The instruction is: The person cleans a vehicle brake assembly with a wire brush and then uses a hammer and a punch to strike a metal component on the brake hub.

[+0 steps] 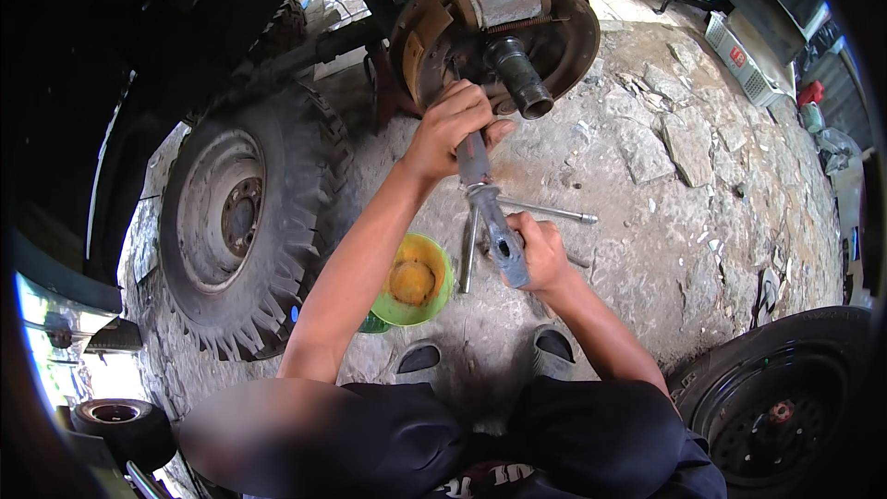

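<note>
In front of me is a rusty round drum brake assembly (584,32) with curved shoes, a coil spring (527,24) and a greasy hub spindle (527,83). My left hand (453,125) is closed around a long tool with a dark grey handle (474,162), at the assembly's lower left. The tool's tip is hard to make out among the brake parts. Lower down, my right hand (543,254) is closed on a grey metal piece with an oval hole (505,248). Its narrow upper end appears to meet the handle's lower end.
A cross-shaped lug wrench (545,212) lies on the cracked stone floor (637,222). Left of it stands a green-yellow bowl (442,300). A big treaded wheel (217,212) is at left, another tyre (776,397) at lower right. A white basket (744,60) sits far right.
</note>
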